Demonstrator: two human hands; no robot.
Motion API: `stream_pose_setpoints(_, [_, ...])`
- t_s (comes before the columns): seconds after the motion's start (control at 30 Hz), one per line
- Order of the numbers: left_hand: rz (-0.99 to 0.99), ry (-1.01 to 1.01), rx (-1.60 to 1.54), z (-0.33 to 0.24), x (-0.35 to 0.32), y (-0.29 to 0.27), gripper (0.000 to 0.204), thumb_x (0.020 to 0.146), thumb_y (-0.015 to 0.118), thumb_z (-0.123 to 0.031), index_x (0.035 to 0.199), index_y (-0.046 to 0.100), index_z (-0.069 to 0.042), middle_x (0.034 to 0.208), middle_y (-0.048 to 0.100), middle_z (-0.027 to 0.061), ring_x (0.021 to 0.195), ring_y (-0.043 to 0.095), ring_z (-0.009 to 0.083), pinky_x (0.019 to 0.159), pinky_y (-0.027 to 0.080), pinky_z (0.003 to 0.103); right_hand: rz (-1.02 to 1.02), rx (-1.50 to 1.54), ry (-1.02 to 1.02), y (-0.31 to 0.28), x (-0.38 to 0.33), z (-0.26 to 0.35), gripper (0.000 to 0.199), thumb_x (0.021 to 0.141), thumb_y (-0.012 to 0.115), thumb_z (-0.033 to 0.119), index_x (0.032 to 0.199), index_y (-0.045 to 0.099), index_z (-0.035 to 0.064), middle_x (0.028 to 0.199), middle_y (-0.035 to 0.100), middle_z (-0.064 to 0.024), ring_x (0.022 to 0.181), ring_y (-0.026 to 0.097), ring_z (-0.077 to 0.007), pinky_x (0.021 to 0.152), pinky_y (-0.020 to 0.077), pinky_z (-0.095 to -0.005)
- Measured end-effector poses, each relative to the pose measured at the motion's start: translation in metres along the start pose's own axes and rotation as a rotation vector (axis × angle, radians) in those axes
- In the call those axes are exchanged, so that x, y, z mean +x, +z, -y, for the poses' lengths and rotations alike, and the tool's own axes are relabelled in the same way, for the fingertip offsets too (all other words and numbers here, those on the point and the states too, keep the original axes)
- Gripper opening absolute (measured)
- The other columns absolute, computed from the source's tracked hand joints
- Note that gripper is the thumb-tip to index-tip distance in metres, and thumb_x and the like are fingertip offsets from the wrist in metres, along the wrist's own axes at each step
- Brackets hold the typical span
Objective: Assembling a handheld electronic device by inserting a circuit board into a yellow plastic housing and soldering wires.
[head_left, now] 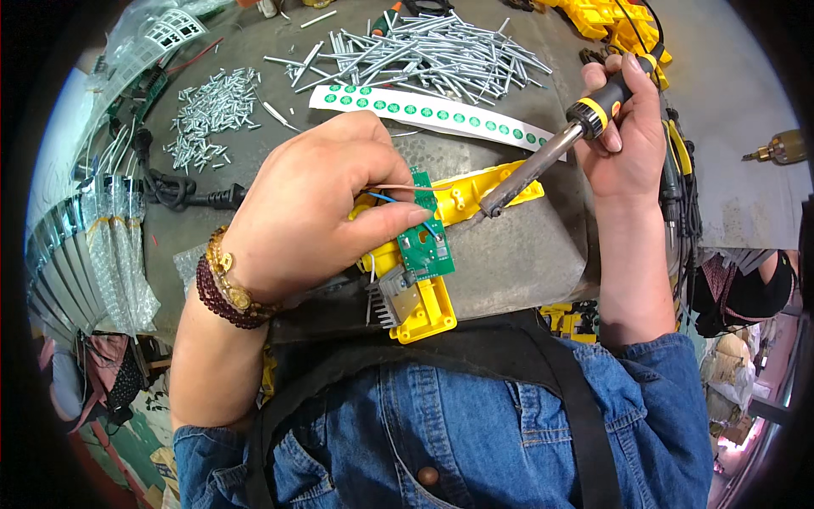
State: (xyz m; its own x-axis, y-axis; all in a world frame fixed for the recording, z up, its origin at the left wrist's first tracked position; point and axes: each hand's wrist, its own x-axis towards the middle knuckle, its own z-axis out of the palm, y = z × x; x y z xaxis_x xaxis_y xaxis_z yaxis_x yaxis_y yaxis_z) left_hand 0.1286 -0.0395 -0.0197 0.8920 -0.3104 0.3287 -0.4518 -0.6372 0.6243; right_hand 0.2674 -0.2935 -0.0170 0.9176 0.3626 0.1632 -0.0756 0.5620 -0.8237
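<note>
Pinching the green circuit board (428,233) at the bench edge, left hand (318,208); right hand (632,127) grip closed on soldering iron (551,157).

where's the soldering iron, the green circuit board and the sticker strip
soldering iron (543,161), head view, on its metal shaft
green circuit board (428,246), head view, on its lower half
sticker strip (441,113), head view, on its middle

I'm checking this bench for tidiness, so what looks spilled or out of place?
Loose metal rods lie criss-crossed in a heap at the table's far edge, and small screws are scattered beside them. Otherwise nothing looks damaged.
</note>
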Motion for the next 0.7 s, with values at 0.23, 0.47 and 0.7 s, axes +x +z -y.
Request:
stream_pose_setpoints(0.23, [-0.002,0.048,-0.095,-0.003,0.001,-0.009,0.016,0.074,0.079,-0.01,0.086,0.071,-0.005,0.083,0.061,0.0067,0.077,0.059,0.0195,0.068,0.047,0.029,-0.069,-0.039,-0.006,0.004,-0.002,0.003,0.021,0.099,0.055,0.028,0.091,0.055,0.0089,0.075,0.058,-0.0064,0.041,0.037,-0.0028,0.037,0.0295,-0.018])
stream_pose_setpoints(0.47, [-0.029,0.06,0.004,0.001,-0.001,-0.005,0.027,0.076,0.077,-0.015,0.099,0.069,-0.003,0.091,0.066,0.0098,0.088,0.063,0.0253,0.081,0.049,0.035,-0.055,0.025,0.027,-0.002,-0.003,0.003,0.021,0.099,0.056,0.031,0.093,0.055,0.0105,0.081,0.06,-0.0051,0.039,0.036,-0.002,0.036,0.0286,-0.0175])
stream_pose_setpoints(0.7, [-0.02,-0.011,0.061,-0.002,0.002,0.0,0.019,0.081,0.071,-0.008,0.098,0.068,-0.002,0.091,0.066,0.011,0.085,0.063,0.0276,0.08,0.05,0.036,-0.053,0.051,0.032,-0.003,-0.001,0.005,0.02,0.098,0.058,0.032,0.095,0.056,0.0116,0.084,0.061,-0.0056,0.039,0.036,-0.0024,0.037,0.0278,-0.0178])
